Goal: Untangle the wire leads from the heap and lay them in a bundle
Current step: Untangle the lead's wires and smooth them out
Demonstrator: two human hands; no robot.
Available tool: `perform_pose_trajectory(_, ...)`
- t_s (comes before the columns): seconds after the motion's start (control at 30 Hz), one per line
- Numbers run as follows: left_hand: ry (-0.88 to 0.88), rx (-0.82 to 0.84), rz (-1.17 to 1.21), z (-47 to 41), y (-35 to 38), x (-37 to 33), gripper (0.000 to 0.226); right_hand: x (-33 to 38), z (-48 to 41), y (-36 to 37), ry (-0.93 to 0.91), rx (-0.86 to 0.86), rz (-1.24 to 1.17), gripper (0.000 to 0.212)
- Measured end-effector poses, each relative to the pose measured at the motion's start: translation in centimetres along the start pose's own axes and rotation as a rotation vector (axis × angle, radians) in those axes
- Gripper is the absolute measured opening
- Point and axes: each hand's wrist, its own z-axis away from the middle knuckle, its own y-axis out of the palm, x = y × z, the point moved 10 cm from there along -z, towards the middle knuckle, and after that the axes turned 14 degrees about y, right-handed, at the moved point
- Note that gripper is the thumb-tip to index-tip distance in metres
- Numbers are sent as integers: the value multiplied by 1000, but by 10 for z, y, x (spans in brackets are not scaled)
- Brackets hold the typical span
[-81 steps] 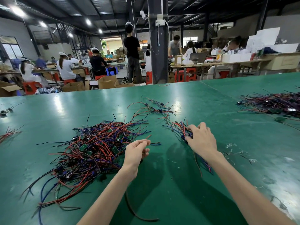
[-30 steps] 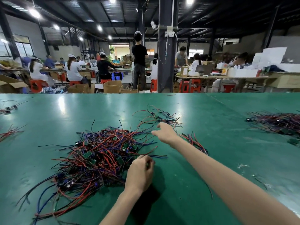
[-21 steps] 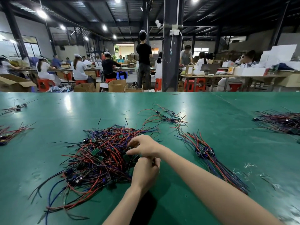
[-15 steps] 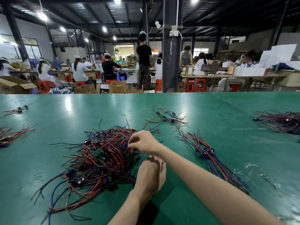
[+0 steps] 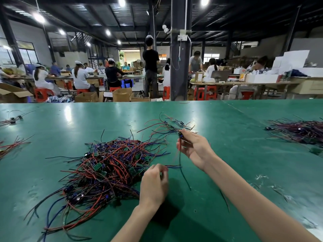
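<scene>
A heap of tangled red, blue and black wire leads (image 5: 111, 165) with small green boards lies on the green table (image 5: 244, 137), left of centre. My right hand (image 5: 194, 147) is raised to the right of the heap. It grips one wire lead (image 5: 181, 136) by its small dark component, and the lead's wires hang down below the hand. My left hand (image 5: 153, 182) sits at the heap's near right edge, fingers curled, pinching the loose blue and red wire ends that stretch toward the right hand. The laid bundle is hidden behind my right arm.
A few loose leads (image 5: 171, 125) lie just beyond my right hand. Another dark pile of leads (image 5: 300, 131) sits at the far right, and small clusters (image 5: 10, 145) lie at the left edge. Wire scraps (image 5: 262, 177) dot the table on the right. Other workers sit at benches beyond the table.
My right hand left the top of the heap and rose to the right with one lead in it. My left hand closed on that lead's trailing ends.
</scene>
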Motion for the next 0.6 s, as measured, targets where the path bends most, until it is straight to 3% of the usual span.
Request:
perform_pose_trajectory(0.1, -106, -37, 144, 1, -2, 10, 14, -2, 7, -27, 13, -42, -25, 15)
perform_pose_trajectory(0.27, -173, -100, 282, -1, -8, 12, 28, -46, 18, -45, 87, -60, 135, 12)
perform_pose_trajectory(0.33, -175, -85, 298, -2, -9, 11, 29, -56, 23, -43, 90, -65, 170, 9)
perform_pose_trajectory(0.6, -350, -36, 728, 1, 14, 17, 19, -81, 40, -19, 81, 30, 380, 7)
